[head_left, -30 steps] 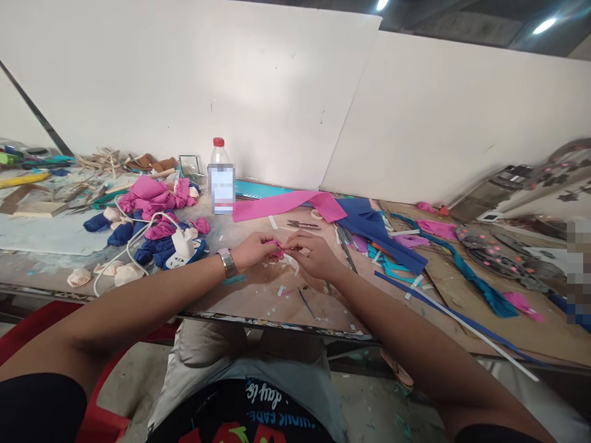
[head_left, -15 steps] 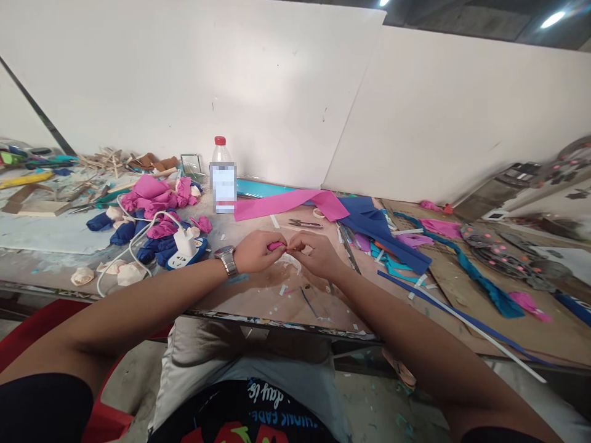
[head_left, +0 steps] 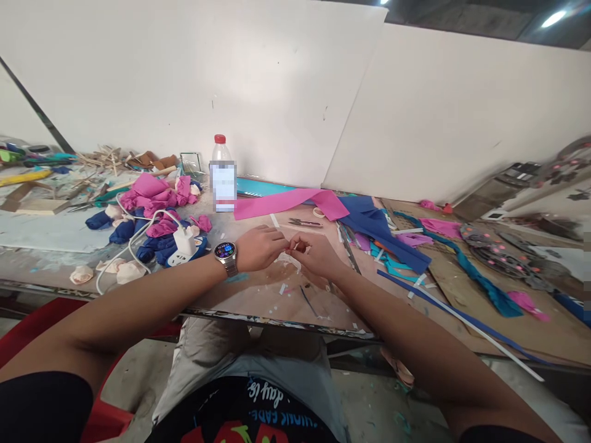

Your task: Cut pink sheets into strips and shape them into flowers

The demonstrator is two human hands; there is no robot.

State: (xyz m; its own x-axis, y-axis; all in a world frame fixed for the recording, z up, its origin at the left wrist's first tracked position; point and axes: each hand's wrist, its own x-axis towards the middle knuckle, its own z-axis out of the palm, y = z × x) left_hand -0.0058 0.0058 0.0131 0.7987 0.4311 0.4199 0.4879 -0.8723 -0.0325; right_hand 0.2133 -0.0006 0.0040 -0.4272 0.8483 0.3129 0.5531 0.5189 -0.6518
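Observation:
My left hand (head_left: pixel 262 247), with a watch (head_left: pixel 225 251) on its wrist, is closed with its back turned up; whatever it holds is hidden. Its fingertips meet those of my right hand (head_left: pixel 314 253), which is pinched, and what lies in the pinch is too small to make out. Just behind the hands are small thread snips (head_left: pixel 305 223) and a roll of tape (head_left: pixel 318 213). A long pink strip (head_left: pixel 281 202) stretches across the table behind them, overlapping dark blue material (head_left: pixel 383 231) on the right.
Crumpled pink and blue pieces (head_left: pixel 150 194) lie at the left beside a power strip (head_left: pixel 184 249) with a white cable. A red-capped bottle (head_left: pixel 220 147) stands at the back. Several cream pieces (head_left: pixel 132 272) sit near the left front edge; a teal strip (head_left: pixel 489 286) lies right.
My left hand has rolled over, back up, and its wrist has turned so the watch face shows. The pink piece seen in its fingers before is now hidden.

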